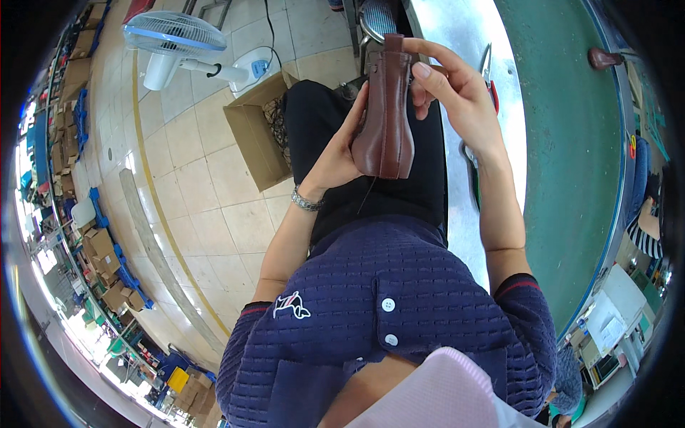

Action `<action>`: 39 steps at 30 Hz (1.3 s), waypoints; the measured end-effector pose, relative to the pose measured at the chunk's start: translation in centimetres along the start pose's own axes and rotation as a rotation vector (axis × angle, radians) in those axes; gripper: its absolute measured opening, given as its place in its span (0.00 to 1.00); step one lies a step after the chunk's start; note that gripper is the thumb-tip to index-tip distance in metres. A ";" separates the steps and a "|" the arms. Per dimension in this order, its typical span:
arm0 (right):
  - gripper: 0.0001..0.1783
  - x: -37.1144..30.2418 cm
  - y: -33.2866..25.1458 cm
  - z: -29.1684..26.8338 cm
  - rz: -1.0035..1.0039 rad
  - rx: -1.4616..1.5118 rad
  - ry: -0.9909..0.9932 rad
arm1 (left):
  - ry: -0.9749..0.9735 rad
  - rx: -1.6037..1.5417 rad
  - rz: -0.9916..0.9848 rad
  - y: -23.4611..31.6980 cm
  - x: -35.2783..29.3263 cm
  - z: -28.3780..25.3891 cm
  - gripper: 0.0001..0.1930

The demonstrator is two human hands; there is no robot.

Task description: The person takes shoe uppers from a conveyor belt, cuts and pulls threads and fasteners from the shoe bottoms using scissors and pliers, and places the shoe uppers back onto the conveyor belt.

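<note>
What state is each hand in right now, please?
Left hand: holding the brown leather boot upper.
Right hand: partly curled at its top; grip cannot be told.

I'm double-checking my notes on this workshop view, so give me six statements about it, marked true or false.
1. The left hand holds the brown leather piece. True.
2. The metal wristband is on the right arm. False: the metal wristband is on the left one.
3. A fan stands to the left of the brown leather piece. True.
4. The cardboard box is closed. False: the cardboard box is open at the top.
5. The dark blue shirt has white buttons. True.
6. The right hand grips the red-handled tool. False: the right hand is at the upper end of the brown leather piece.
</note>
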State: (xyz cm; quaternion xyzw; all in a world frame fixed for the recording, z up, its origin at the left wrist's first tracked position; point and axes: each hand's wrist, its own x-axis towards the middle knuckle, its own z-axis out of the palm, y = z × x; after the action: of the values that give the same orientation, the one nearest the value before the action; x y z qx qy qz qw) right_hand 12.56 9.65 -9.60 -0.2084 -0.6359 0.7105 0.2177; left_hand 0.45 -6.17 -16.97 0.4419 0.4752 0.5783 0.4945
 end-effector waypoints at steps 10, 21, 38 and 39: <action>0.42 -7.4 4.2 0.4 0.176 -0.233 -0.008 | 0.186 -0.211 -0.301 1.2 0.7 1.0 0.50; 0.26 -4.9 4.5 2.5 -0.005 -0.762 0.215 | 0.357 -0.289 -0.390 1.8 2.8 0.8 0.35; 0.20 -6.6 4.9 -1.3 -0.185 -0.551 0.341 | 0.059 -0.133 -0.204 2.4 5.5 1.6 0.48; 0.23 -7.1 4.0 -1.9 -0.062 -0.272 0.290 | 0.055 0.069 -0.026 1.9 6.5 2.2 0.49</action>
State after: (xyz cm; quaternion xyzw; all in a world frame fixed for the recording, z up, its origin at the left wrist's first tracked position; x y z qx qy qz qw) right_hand 19.31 6.78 -13.62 -0.3164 -0.6939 0.5737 0.2987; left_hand 1.50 0.39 -14.47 0.4365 0.5141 0.5668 0.4732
